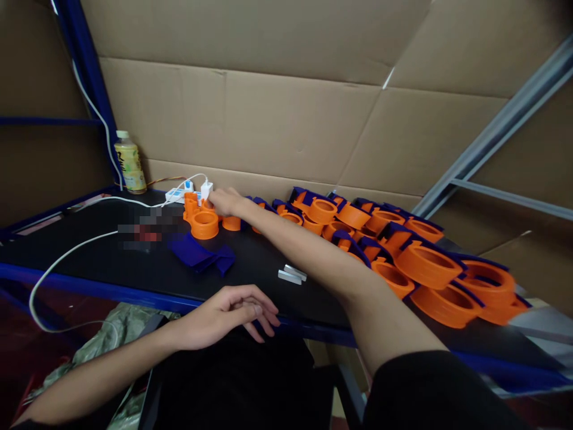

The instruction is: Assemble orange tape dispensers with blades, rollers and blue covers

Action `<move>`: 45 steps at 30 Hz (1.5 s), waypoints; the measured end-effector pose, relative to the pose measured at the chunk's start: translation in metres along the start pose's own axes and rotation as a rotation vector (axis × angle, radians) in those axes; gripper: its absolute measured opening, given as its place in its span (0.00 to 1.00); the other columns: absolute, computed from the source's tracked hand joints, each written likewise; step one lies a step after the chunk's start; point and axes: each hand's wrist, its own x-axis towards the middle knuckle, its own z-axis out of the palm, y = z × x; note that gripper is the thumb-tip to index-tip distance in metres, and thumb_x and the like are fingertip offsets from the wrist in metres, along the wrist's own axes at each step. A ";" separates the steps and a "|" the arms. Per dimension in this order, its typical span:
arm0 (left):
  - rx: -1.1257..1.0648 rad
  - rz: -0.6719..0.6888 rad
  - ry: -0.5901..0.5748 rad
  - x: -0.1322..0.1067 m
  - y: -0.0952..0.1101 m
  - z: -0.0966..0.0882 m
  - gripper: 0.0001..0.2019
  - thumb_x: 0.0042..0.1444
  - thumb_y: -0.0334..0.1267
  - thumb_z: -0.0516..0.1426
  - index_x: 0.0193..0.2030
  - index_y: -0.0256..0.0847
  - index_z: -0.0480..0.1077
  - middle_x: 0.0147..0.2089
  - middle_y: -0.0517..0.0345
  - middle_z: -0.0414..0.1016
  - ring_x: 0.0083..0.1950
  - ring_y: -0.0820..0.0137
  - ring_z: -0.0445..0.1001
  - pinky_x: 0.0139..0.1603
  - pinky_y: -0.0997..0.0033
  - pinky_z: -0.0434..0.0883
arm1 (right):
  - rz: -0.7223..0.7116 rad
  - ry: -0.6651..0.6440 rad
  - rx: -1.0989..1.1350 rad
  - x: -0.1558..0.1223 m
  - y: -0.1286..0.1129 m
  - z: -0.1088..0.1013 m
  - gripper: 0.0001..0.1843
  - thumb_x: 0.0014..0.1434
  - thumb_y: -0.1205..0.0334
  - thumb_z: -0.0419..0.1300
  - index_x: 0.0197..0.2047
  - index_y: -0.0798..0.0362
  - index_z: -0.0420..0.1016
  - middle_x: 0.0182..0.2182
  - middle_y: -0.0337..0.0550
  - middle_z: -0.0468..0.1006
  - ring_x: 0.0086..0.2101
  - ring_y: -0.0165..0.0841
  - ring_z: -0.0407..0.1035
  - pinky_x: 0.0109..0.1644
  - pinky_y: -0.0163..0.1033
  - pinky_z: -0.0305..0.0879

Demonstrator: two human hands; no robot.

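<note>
My right hand reaches across the black tabletop to the back, its fingers bent closed beside an orange plastic part with a ring and short uprights. What the fingertips hold, if anything, is hidden. Over the table's front edge hovers my left hand, empty, with loosely curved fingers apart. Dark blue flat pieces lie in front of the orange part. Two small silver bars rest near my right forearm.
Orange rings with dark blue pieces are piled along the right. At the back left stand a drink bottle and a white power strip with a plug. A white cable loops over the left front edge. Cardboard walls the back.
</note>
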 end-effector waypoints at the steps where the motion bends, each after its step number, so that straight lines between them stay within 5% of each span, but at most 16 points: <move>1: 0.002 0.001 -0.001 0.000 0.000 0.000 0.12 0.66 0.40 0.56 0.50 0.36 0.75 0.45 0.44 0.80 0.46 0.60 0.80 0.47 0.59 0.77 | -0.008 0.013 -0.004 -0.001 -0.001 -0.001 0.19 0.67 0.56 0.60 0.58 0.56 0.70 0.54 0.49 0.73 0.49 0.39 0.72 0.52 0.50 0.72; 5: 0.021 0.005 0.010 0.000 -0.001 0.002 0.13 0.66 0.42 0.55 0.49 0.36 0.75 0.45 0.44 0.80 0.46 0.60 0.80 0.47 0.59 0.77 | -0.028 0.072 -0.015 -0.009 -0.001 -0.014 0.19 0.67 0.55 0.60 0.57 0.56 0.70 0.54 0.49 0.73 0.50 0.39 0.72 0.53 0.50 0.72; 12: 0.060 0.017 0.052 -0.002 -0.006 0.004 0.13 0.66 0.43 0.56 0.50 0.37 0.75 0.47 0.43 0.80 0.47 0.60 0.79 0.47 0.59 0.78 | 0.061 0.141 0.019 -0.039 0.023 -0.064 0.13 0.63 0.69 0.59 0.50 0.54 0.78 0.49 0.49 0.80 0.49 0.39 0.72 0.50 0.42 0.67; 18: -0.251 0.151 0.113 0.001 -0.005 0.000 0.17 0.66 0.39 0.55 0.59 0.38 0.70 0.57 0.37 0.77 0.56 0.50 0.77 0.50 0.48 0.77 | 0.029 0.230 0.186 -0.110 0.052 -0.095 0.14 0.60 0.64 0.63 0.49 0.56 0.80 0.47 0.50 0.81 0.43 0.37 0.74 0.45 0.39 0.66; 23: -0.385 0.395 0.316 0.005 -0.004 -0.001 0.23 0.65 0.44 0.56 0.65 0.43 0.65 0.69 0.42 0.66 0.70 0.48 0.63 0.66 0.40 0.65 | -0.080 0.335 0.334 -0.185 0.015 -0.101 0.10 0.62 0.65 0.63 0.47 0.55 0.81 0.43 0.45 0.82 0.40 0.33 0.74 0.44 0.37 0.66; 28: -0.444 0.475 0.520 0.002 0.002 0.000 0.25 0.65 0.55 0.53 0.63 0.44 0.68 0.70 0.47 0.66 0.73 0.52 0.59 0.71 0.49 0.60 | -0.169 0.324 0.642 -0.247 -0.048 -0.076 0.06 0.63 0.66 0.64 0.44 0.53 0.80 0.39 0.41 0.82 0.35 0.27 0.74 0.42 0.33 0.66; 32: -0.445 0.378 0.584 -0.003 0.006 -0.002 0.27 0.65 0.56 0.52 0.64 0.43 0.67 0.54 0.45 0.80 0.56 0.54 0.78 0.56 0.53 0.75 | -0.251 0.249 0.844 -0.272 -0.066 -0.040 0.09 0.65 0.63 0.63 0.48 0.52 0.78 0.41 0.42 0.82 0.37 0.27 0.75 0.43 0.31 0.69; 35: -0.407 0.207 0.518 -0.005 0.003 -0.006 0.29 0.64 0.55 0.53 0.61 0.33 0.70 0.33 0.46 0.83 0.35 0.59 0.83 0.40 0.61 0.79 | -0.057 0.384 0.673 -0.275 -0.054 -0.014 0.11 0.69 0.60 0.57 0.50 0.52 0.78 0.43 0.45 0.83 0.41 0.31 0.76 0.46 0.35 0.71; 37: -0.351 0.142 0.481 -0.004 0.000 -0.006 0.29 0.63 0.54 0.55 0.60 0.30 0.71 0.30 0.45 0.82 0.31 0.59 0.82 0.35 0.64 0.79 | 0.197 0.424 0.389 -0.270 -0.037 0.001 0.14 0.70 0.61 0.53 0.52 0.53 0.78 0.46 0.50 0.82 0.45 0.38 0.76 0.49 0.41 0.71; 40: -0.298 0.115 0.472 -0.004 0.001 -0.003 0.27 0.63 0.53 0.56 0.57 0.30 0.73 0.30 0.44 0.82 0.31 0.59 0.83 0.31 0.67 0.77 | 0.404 0.258 0.078 -0.258 -0.010 0.021 0.17 0.70 0.63 0.51 0.56 0.54 0.76 0.49 0.54 0.80 0.50 0.44 0.74 0.48 0.45 0.71; 45: -0.251 0.098 0.455 -0.004 0.011 0.002 0.23 0.65 0.51 0.54 0.47 0.29 0.76 0.23 0.47 0.79 0.25 0.63 0.80 0.28 0.71 0.74 | 0.490 0.085 -0.076 -0.250 0.013 0.035 0.19 0.67 0.69 0.52 0.58 0.56 0.74 0.50 0.56 0.78 0.49 0.46 0.74 0.41 0.44 0.70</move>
